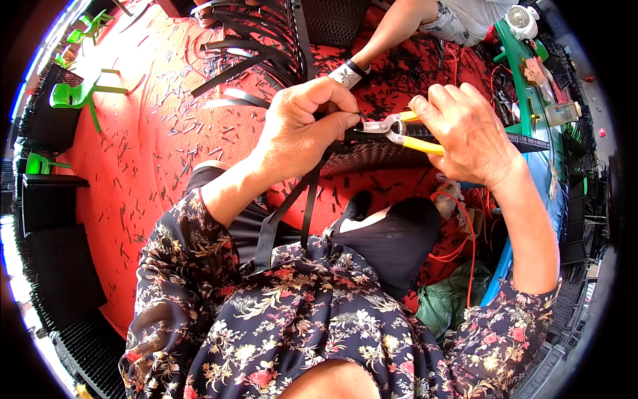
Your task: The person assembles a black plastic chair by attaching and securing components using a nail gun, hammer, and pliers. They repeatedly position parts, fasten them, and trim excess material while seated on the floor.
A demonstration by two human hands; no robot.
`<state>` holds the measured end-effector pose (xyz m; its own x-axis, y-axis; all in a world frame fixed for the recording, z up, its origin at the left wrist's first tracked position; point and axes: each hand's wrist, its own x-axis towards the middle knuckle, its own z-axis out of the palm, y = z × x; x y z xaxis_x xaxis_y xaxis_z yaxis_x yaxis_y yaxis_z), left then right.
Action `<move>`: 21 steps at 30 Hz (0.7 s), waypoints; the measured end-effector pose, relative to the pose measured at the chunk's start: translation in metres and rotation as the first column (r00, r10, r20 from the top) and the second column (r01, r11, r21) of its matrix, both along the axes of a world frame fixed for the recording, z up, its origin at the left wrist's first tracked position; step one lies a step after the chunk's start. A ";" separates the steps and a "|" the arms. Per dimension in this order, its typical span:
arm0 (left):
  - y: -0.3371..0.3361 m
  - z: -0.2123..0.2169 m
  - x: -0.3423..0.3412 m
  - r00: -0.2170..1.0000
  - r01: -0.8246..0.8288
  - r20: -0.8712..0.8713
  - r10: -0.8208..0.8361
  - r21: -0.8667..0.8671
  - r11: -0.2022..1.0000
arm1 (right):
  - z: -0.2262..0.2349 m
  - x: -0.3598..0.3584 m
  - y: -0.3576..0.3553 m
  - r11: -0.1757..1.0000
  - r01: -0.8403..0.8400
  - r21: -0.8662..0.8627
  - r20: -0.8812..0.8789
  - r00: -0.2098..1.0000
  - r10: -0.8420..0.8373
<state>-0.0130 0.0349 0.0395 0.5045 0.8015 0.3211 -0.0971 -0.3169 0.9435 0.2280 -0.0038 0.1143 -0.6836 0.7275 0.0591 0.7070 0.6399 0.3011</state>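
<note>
The left hand (299, 126) pinches dark flat strips (292, 199) in a tight grip at the edge of a black woven panel (379, 156), their loose ends hanging toward the lap. The right hand (465, 133) closes its grip on yellow-handled snips (399, 130), blades touching the strips beside the left fingers, above the red floor (153, 146)

Two hands (302, 130) (465, 130), one yellow-handled shears (405, 133), three green plastic chairs (76, 96).
</note>
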 end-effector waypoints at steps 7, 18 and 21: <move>0.001 0.004 0.004 0.994 -0.028 0.104 0.031 -0.033 0.999 | -0.016 0.014 -0.001 0.998 0.054 -0.018 -0.105 0.993 -0.056; -0.063 0.036 -0.002 0.932 0.318 -0.141 -0.335 0.764 0.562 | -0.083 0.208 -0.195 0.441 0.805 -0.398 -0.711 0.033 -0.703; -0.076 0.011 -0.002 0.855 0.503 -0.290 -0.431 0.668 0.548 | -0.109 0.305 -0.311 0.196 0.760 -0.619 -0.689 -0.406 -0.600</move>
